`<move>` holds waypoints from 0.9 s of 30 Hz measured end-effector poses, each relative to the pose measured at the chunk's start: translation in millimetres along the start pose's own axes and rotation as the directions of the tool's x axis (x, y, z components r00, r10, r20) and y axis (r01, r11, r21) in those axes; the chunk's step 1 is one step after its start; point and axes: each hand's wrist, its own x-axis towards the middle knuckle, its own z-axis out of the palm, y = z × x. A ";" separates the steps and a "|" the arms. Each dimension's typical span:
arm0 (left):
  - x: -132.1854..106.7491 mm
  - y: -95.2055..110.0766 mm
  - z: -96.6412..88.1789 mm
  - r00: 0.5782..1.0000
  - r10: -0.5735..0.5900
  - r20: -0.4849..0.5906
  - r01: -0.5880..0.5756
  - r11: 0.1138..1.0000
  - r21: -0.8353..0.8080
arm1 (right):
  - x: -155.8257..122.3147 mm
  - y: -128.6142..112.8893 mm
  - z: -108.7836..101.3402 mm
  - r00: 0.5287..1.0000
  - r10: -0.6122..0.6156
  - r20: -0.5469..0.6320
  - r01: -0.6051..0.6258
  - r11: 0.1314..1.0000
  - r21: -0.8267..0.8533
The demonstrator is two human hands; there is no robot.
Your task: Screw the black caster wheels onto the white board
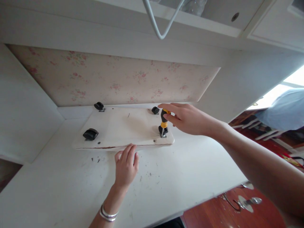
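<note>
A white board [118, 123] with rounded corners and a cracked front edge lies on the white desk surface. Black casters [90, 134] stick up near its corners. My right hand [187, 118] is closed around a yellow and black screwdriver [164, 118], held nearly upright. Its shaft goes down to the metal plate of the front right caster [162, 130]; the tip's exact seat is too small to make out. Against the middle of the board's front edge rest the stretched fingers of my left hand [126, 164], the thumb apart from them. Silver bangles circle that wrist.
Loose screws [95, 160] and dark crumbs lie on the desk in front of the board. Behind is a floral panel [140, 79]; overhead hang a shelf and a bent white rod [161, 34]. A drawer-front handle [249, 201] shows at lower right, above red wooden floor [209, 212].
</note>
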 end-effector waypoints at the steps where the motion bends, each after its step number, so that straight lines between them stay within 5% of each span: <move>1: 0.1 0.1 0.0 1.000 0.001 0.001 -0.001 1.000 0.002 | 1.5 -1.0 -1.9 1.000 0.023 -0.016 -0.024 0.998 -0.066; 6: -0.4 -0.7 0.6 1.000 0.003 -0.001 -0.003 1.000 0.007 | 3.5 -6.2 -1.2 0.983 0.167 -0.071 -0.181 0.945 -0.273; 15: -0.6 -2.1 2.6 1.000 0.007 -0.024 -0.007 1.000 0.002 | 1.0 3.6 1.6 0.999 0.038 -0.002 -0.038 0.997 -0.070; 21: -1.9 0.1 2.2 1.000 -0.017 -0.017 0.017 1.000 -0.008 | 5.1 2.1 3.2 0.992 0.067 -0.106 -0.074 0.995 -0.060; 24: 11.1 15.8 -11.3 0.994 -0.106 0.029 0.108 0.991 -0.082 | 1.5 2.9 7.4 0.987 0.096 -0.129 -0.098 0.995 -0.013; 27: 48.5 40.9 -35.8 0.980 -0.164 0.110 0.189 0.937 -0.294 | -3.7 5.9 11.5 0.984 0.117 -0.136 -0.105 0.990 0.093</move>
